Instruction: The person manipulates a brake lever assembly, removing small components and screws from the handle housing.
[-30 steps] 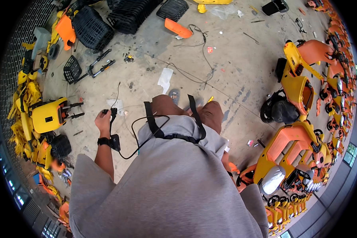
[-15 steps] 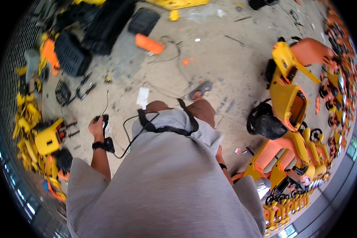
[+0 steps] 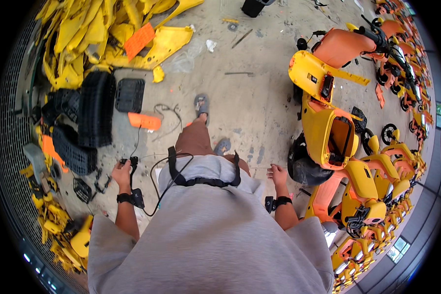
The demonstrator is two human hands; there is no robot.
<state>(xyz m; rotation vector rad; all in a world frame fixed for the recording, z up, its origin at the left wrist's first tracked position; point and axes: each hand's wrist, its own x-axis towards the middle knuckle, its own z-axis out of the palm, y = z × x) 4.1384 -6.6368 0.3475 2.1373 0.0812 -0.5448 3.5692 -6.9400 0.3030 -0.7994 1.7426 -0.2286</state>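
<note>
My left hand [image 3: 121, 173] is closed around a small black part [image 3: 133, 161], from which a thin dark wire sticks up. The part's exact kind is too small to tell. On that forearm sits a black strap with a small black box [image 3: 137, 198], and a dark cable [image 3: 158, 200] loops from it toward my waist. My right hand [image 3: 278, 175] hangs at my side, fingers loosely apart, with nothing visible in it. Nearest to it are a black bag-like bundle [image 3: 306, 164] and a yellow and orange scooter [image 3: 321, 134] with its seat compartment open.
Yellow body panels [image 3: 90, 29] lie heaped at the far left. Black crates [image 3: 97, 110], a black plastic basket [image 3: 73, 149] and an orange panel [image 3: 144, 121] lie on the left floor. Rows of yellow-orange scooters [image 3: 372, 188] line the right. A loose cable [image 3: 169, 115] crosses the floor ahead.
I have stepped forward, and the heap of yellow panels has come into view. My right hand now shows beside me. The left hand still grips the black part.
</note>
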